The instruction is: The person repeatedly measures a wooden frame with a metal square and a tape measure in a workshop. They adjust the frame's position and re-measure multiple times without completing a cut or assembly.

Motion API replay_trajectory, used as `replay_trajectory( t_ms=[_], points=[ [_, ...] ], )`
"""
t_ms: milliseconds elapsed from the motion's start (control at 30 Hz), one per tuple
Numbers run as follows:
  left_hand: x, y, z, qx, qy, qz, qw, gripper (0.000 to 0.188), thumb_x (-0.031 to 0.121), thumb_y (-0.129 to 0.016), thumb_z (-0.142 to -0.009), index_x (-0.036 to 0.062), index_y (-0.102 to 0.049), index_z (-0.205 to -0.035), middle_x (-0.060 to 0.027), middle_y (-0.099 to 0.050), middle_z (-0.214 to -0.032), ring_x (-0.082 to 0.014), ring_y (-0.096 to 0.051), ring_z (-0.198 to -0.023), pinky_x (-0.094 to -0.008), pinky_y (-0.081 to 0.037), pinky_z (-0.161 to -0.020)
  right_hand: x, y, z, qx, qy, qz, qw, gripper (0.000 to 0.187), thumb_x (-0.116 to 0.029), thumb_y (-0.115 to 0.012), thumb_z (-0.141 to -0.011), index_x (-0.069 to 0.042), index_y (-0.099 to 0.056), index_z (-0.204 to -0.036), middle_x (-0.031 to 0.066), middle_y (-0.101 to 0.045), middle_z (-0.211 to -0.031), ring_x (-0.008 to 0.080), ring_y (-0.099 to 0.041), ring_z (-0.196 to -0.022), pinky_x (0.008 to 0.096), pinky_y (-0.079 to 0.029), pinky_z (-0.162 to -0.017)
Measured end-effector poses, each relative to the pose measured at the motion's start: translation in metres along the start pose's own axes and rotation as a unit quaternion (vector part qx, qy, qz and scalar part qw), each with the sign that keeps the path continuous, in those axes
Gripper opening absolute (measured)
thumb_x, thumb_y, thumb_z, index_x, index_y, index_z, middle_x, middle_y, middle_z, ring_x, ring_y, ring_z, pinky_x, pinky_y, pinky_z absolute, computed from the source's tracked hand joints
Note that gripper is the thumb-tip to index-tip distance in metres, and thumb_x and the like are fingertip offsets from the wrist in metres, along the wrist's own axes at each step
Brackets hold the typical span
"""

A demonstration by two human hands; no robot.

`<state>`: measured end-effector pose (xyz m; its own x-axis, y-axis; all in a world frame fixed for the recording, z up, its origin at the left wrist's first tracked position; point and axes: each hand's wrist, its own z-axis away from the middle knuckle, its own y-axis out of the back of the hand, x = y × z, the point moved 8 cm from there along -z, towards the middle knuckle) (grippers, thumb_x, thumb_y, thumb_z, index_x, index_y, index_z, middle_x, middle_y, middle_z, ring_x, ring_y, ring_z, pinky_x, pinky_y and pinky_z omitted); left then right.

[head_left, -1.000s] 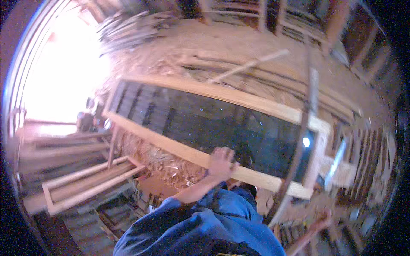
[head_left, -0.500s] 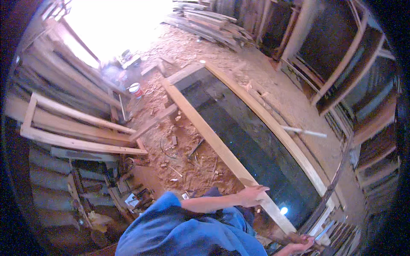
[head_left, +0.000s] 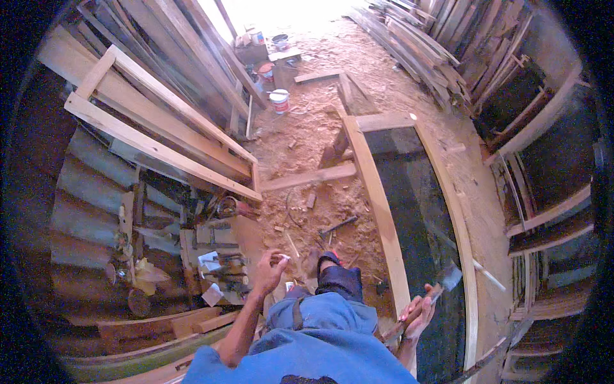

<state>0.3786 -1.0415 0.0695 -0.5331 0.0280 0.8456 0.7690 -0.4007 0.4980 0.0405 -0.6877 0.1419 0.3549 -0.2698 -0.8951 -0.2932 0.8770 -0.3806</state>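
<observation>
My right hand [head_left: 417, 318] is wrapped round a brown wooden-handled tool with a flat, pale end [head_left: 450, 279], held over the long wooden frame [head_left: 377, 198]. I cannot tell the tool's exact kind. Dark panelling [head_left: 409, 185] shows inside the frame. My left hand [head_left: 271, 271] is apart from the frame, over the ground at its left. Its fingers are curled together, with a small whitish bit at their tips that is too small to name.
Wood shavings [head_left: 300, 150] cover the ground. A crosspiece [head_left: 313, 178] meets the frame's left side. A dark hammer-like tool [head_left: 338, 225] lies near my foot. Another wooden frame [head_left: 160, 157] leans at left. A white bucket [head_left: 279, 101] stands farther off; stacked planks [head_left: 416, 51] lie back right.
My left hand has let go of the frame's near rail and moved left. My right hand has lifted the tool from the frame's near end. The whole view has turned.
</observation>
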Motion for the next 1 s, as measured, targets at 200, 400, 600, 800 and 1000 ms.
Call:
replay_trajectory(
  t_ms=[200,400,600,800,1000],
  points=[
    [-0.011,0.042,-0.080,-0.039,0.052,0.115,0.991,0.040,0.023,-0.075,-0.099,0.0025,-0.065,-0.131,-0.0125,-0.074,-0.117,-0.0222,-0.072,-0.106,-0.0373,-0.059,-0.092,0.048,-0.152,-0.086,-0.099,-0.046,-0.051,0.993,0.036,-0.029,-0.061,-0.105,-0.012,-0.050,-0.134,0.0029,-0.050,-0.075,0.0151,-0.054,-0.050,0.0316,-0.051,-0.044],
    [0.111,0.099,-0.300,-0.026,-0.110,0.099,0.989,0.032,0.014,-0.072,-0.099,0.0021,-0.066,-0.128,-0.0114,-0.074,-0.116,-0.0224,-0.072,-0.107,-0.0376,-0.059,-0.092,0.133,-0.268,-0.185,-0.027,-0.135,-0.277,0.951,0.019,-0.022,-0.062,-0.100,-0.020,-0.055,-0.118,-0.0016,-0.054,-0.080,0.0103,-0.059,-0.058,0.0301,-0.056,-0.048],
    [0.298,0.232,-0.366,0.144,-0.501,0.166,0.837,0.052,0.041,-0.074,-0.094,0.0028,-0.063,-0.128,-0.0157,-0.067,-0.122,-0.0330,-0.063,-0.119,-0.0465,-0.049,-0.108,0.152,-0.331,-0.214,0.059,-0.106,-0.305,0.945,0.015,-0.018,-0.064,-0.100,-0.016,-0.053,-0.109,-0.0013,-0.053,-0.076,0.0099,-0.053,-0.053,0.0284,-0.050,-0.048],
    [0.360,0.239,-0.439,0.179,-0.536,0.180,0.805,0.049,0.040,-0.074,-0.095,0.0028,-0.064,-0.126,-0.0148,-0.068,-0.120,-0.0318,-0.063,-0.116,-0.0453,-0.049,-0.106,0.139,-0.360,-0.213,0.194,-0.055,-0.323,0.925,0.009,-0.016,-0.064,-0.102,-0.015,-0.060,-0.110,-0.0017,-0.053,-0.075,0.0071,-0.052,-0.051,0.0241,-0.049,-0.046],
    [0.349,0.188,-0.551,0.115,-0.504,0.174,0.838,0.046,0.039,-0.074,-0.095,0.0028,-0.065,-0.123,-0.0140,-0.068,-0.118,-0.0305,-0.064,-0.113,-0.0441,-0.050,-0.104,0.161,-0.374,-0.213,0.312,0.009,-0.356,0.881,0.013,-0.016,-0.063,-0.102,-0.014,-0.062,-0.115,-0.0013,-0.055,-0.075,0.0069,-0.053,-0.051,0.0241,-0.049,-0.045]
  ],
)
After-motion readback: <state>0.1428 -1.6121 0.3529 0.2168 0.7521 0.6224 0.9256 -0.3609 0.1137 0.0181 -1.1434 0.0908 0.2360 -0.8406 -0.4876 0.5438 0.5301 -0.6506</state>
